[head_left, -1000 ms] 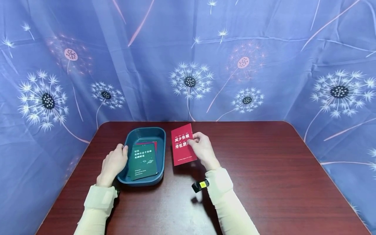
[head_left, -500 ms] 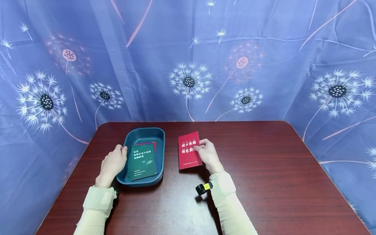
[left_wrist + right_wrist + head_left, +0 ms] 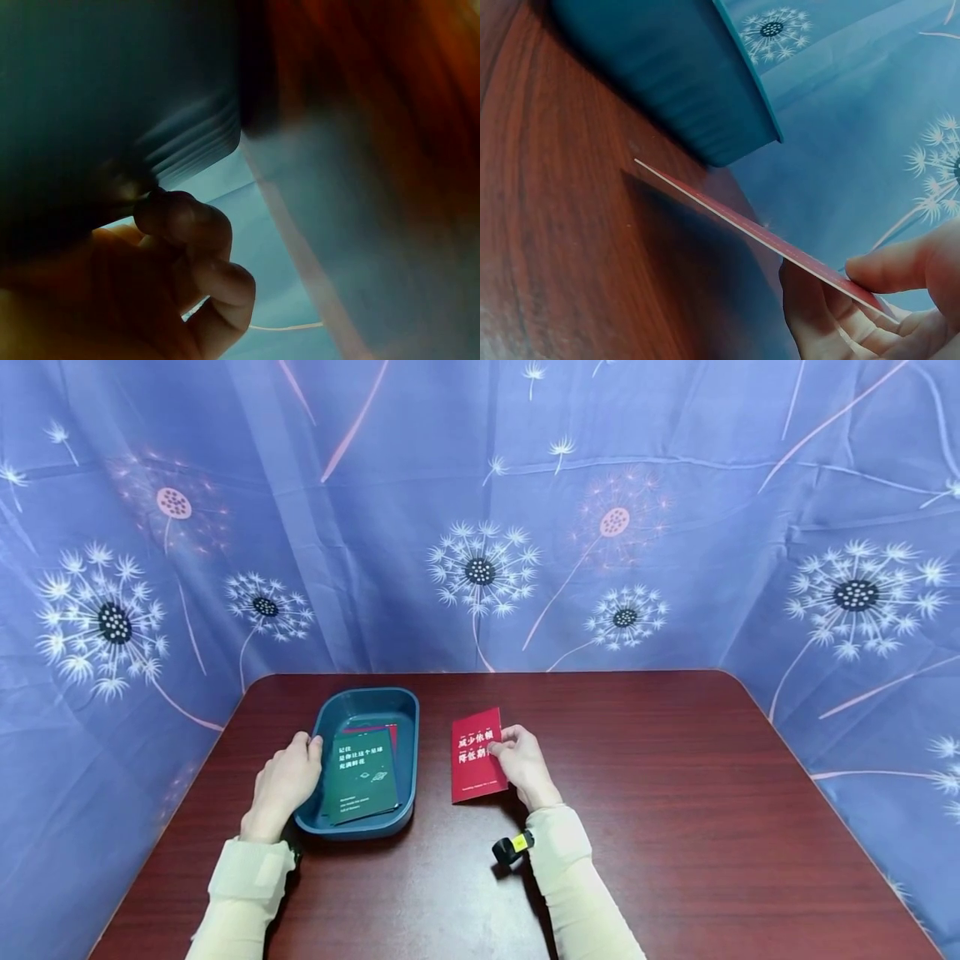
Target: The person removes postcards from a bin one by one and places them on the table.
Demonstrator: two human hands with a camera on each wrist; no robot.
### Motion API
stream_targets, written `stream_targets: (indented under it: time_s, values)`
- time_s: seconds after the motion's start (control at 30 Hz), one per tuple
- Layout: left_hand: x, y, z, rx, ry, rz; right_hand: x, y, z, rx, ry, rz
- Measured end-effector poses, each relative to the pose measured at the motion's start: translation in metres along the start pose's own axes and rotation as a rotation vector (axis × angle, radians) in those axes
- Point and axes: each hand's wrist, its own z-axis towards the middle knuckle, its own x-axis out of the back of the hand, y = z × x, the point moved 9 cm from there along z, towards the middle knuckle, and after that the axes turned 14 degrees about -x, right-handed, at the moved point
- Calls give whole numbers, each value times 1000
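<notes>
A blue-green plastic tray [image 3: 365,695] stands on the left part of the table. Inside it lie a green card [image 3: 365,777] with white writing and, partly covered beneath, a red one. My left hand [image 3: 287,778] grips the tray's left rim; the left wrist view shows curled fingers [image 3: 214,281] at its edge. To the right of the tray, my right hand [image 3: 525,764] pinches a red card [image 3: 476,768] with white characters by its right edge. In the right wrist view the thumb [image 3: 892,266] lies on top of the card, which is held tilted above the table with a shadow below.
The dark red wooden table [image 3: 675,810] has rounded far corners. A blue curtain [image 3: 375,527] with dandelion prints hangs behind it and along both sides. A black wrist camera [image 3: 512,847] sticks out from the right cuff.
The right hand has carried the red card toward the near side and slightly right, then a little back left, and lower. The left hand and the tray have stayed in place.
</notes>
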Motion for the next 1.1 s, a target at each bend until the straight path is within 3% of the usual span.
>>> stream_targets:
  time_s: [0.33, 0.63, 1.1]
  values:
    - [2, 1, -1, 4, -3, 6, -4, 6, 7, 6, 36, -56]
    - [0, 0, -3, 11, -10, 8, 1, 11, 8, 0, 135, -163]
    - [0, 1, -3, 7, -14, 5, 16, 3, -3, 53, 222, -281]
